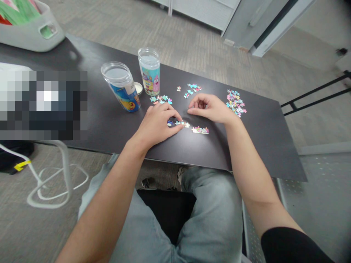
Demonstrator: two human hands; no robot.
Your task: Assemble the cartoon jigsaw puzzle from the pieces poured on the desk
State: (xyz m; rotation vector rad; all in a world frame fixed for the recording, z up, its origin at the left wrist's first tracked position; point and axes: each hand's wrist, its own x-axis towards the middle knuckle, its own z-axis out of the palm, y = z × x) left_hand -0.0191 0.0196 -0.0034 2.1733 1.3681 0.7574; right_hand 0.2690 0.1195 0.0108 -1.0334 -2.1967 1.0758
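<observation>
My left hand (157, 123) rests on the dark table, its thumb and index finger pinched about a short strip of joined jigsaw pieces (186, 124). Under that hand a dark blue bit of puzzle (170, 123) partly shows. To the right of the strip lies another small joined puzzle section (200, 130), apart from it. My right hand (210, 107) hovers over the table beyond these, fingers curled and thumb tip near the index finger. Whatever it may hold is too small to see. Loose jigsaw pieces (163, 99) lie just past my left hand.
A colourful heap of pieces (235, 103) lies right of my right hand; a few others (194, 87) lie farther back. Two clear-topped jars, one blue (124, 93) and one turquoise (150, 75), stand left, with a lid (138, 88) between. A grey bin (52, 40) occupies the far left corner.
</observation>
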